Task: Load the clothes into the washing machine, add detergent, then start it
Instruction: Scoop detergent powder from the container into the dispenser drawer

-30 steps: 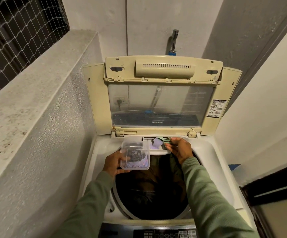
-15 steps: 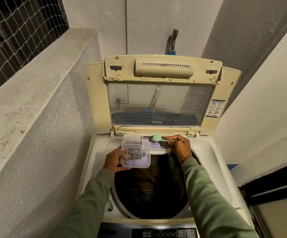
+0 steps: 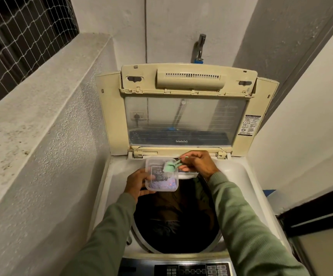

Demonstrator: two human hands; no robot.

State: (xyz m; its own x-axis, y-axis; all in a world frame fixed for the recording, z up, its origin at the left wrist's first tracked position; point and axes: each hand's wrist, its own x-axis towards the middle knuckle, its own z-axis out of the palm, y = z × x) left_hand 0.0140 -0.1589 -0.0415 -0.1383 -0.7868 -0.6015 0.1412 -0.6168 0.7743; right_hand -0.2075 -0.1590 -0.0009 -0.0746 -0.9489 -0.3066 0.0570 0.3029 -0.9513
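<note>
A top-loading washing machine (image 3: 241, 176) stands with its cream lid (image 3: 181, 80) raised. Dark clothes (image 3: 173, 220) lie in the drum. My left hand (image 3: 136, 185) holds a clear plastic detergent container (image 3: 160, 176) with bluish powder at its bottom, above the drum's back left rim. My right hand (image 3: 199, 163) pinches the handle of a green scoop (image 3: 170, 166), whose bowl sits over the container's open top. The detergent drawer (image 3: 189, 174) is pulled out just behind the drum, mostly hidden by the hand and container.
The control panel (image 3: 193, 269) runs along the machine's front edge. A rough concrete ledge (image 3: 42, 116) with a netted window (image 3: 18, 36) closes in the left. A tap (image 3: 200, 46) sticks out of the back wall. A white wall and a dark door frame (image 3: 310, 214) are at the right.
My right hand has carried the green scoop left from the detergent drawer to above the container. My left hand with the container has stayed almost in place.
</note>
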